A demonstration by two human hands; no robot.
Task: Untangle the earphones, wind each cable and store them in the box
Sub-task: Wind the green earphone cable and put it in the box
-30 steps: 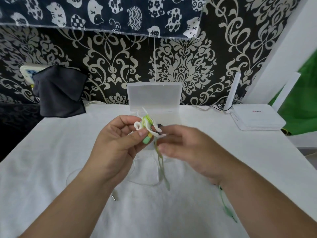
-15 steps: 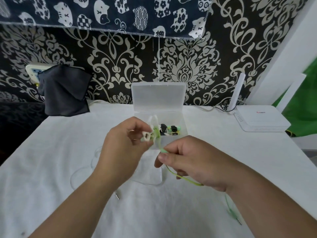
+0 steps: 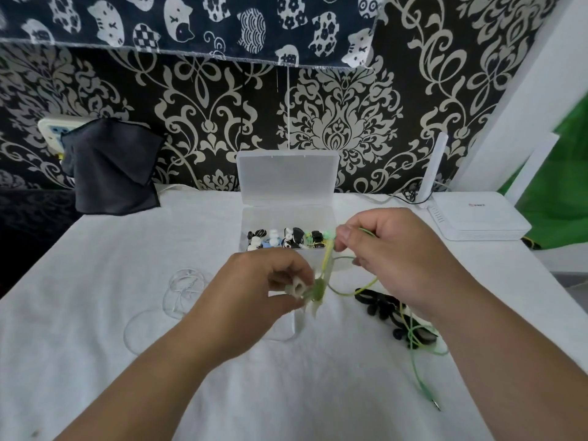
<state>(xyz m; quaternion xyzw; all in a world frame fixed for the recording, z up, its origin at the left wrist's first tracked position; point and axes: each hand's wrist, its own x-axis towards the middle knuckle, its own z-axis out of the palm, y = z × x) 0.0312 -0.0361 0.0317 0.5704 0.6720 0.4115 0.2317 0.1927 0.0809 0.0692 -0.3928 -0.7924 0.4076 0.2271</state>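
Left hand [image 3: 254,291] pinched shut on a blurred knot of white and pale-green earphone parts [image 3: 307,289], held just above the white cloth-covered worktop [image 3: 95,313]. Right hand [image 3: 391,259] raised higher and a little farther back, thumb and forefinger closed narrowly on the thin yellow-green earphone cable [image 3: 327,261], drawn taut between the two grips. From the knot, a slack loop of the same cable curving right under the right hand, then trailing down across the cloth to a green plug end [image 3: 428,394] near the right forearm.

Beneath the right wrist, a bundle of black earphones [image 3: 381,308] lying on the cloth, crossed by the green cable. To the left of the left hand, loose coils of clear, nearly transparent cable [image 3: 181,291] lying flat on the worktop.

Just behind both hands, a clear rectangular plastic box [image 3: 254,224], lid [image 3: 286,176] upright against the patterned wall, small black, white and green earbud pieces [image 3: 286,238] inside. Farther right, a white router [image 3: 477,218] with an upright antenna; far left, a dark grey cloth [image 3: 108,167] hanging at the worktop's back edge.
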